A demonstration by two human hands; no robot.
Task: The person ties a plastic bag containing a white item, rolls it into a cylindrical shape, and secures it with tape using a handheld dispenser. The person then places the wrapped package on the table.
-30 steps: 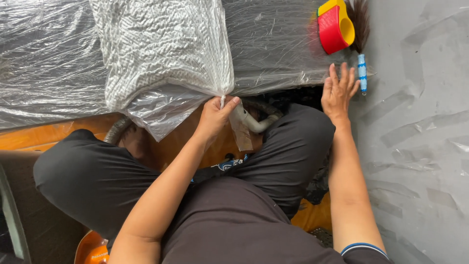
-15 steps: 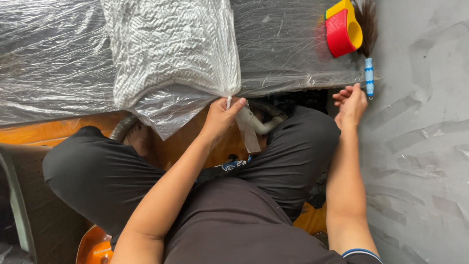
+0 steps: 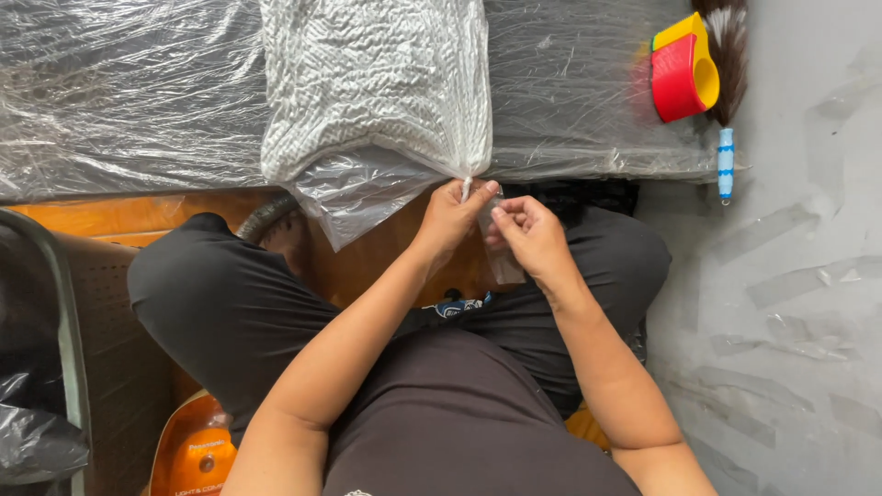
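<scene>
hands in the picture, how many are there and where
2. The left hand pinches the gathered neck of the clear bag of white cloth. The right hand is beside it, fingers at a strip of clear tape.

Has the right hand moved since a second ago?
Yes. The right hand has left the floor beside the blue-handled brush and come inward, and now meets the left hand at the gathered neck of the plastic bag.

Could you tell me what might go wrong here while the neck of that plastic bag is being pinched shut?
The left hand pinches the bag by only a thin twist, which might slip open. The tape strip at the right hand could fold onto itself. Loose film hanging below might catch in the seal.
</scene>
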